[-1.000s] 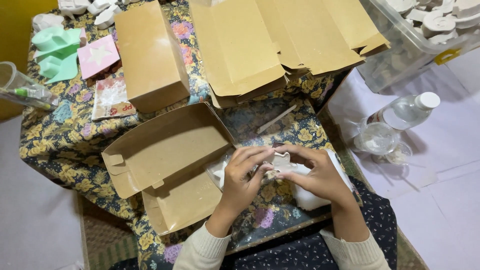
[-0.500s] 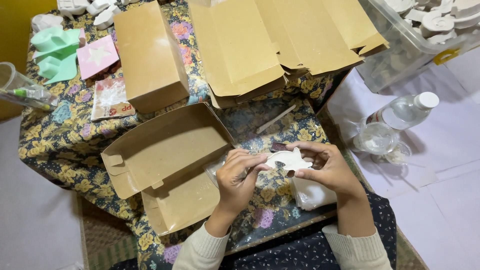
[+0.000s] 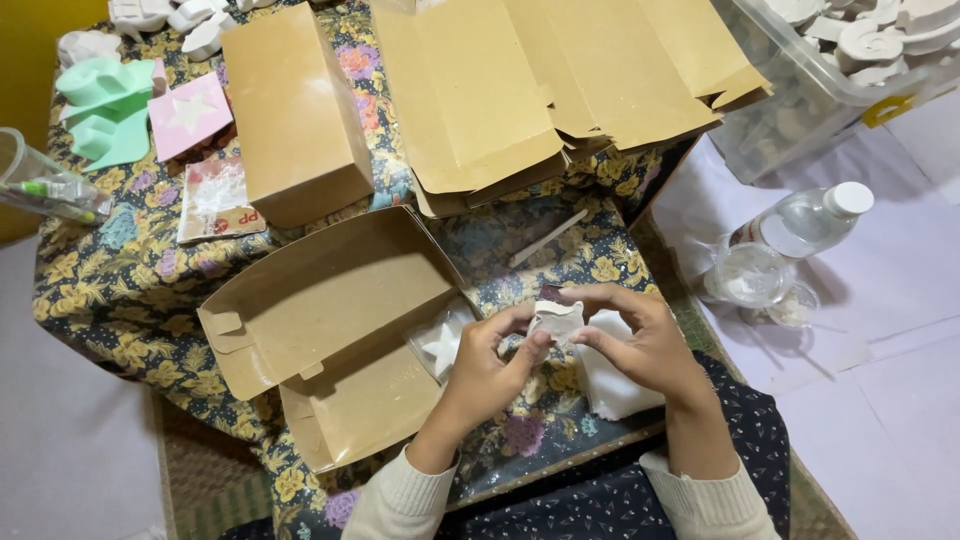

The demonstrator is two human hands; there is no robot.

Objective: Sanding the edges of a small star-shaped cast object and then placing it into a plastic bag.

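Sat over floral-cloth table (image 3: 130, 290) w/ open kraft box (image 3: 330, 330) at centre-left, closed kraft box (image 3: 295, 110) behind it, flat box blanks (image 3: 540, 80) at top. Clear bin (image 3: 780, 110) of white casts & water bottle (image 3: 805, 220) off to right. Left hand (image 3: 485, 370) & right hand (image 3: 645, 340) met just right of open box, fingers of both pinched on small white plaster piece (image 3: 555, 320), held above table edge.

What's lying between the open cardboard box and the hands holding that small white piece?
In the head view, a clear bag with a white star shape lies between the open cardboard box and the left hand. Both hands pinch the small white piece.
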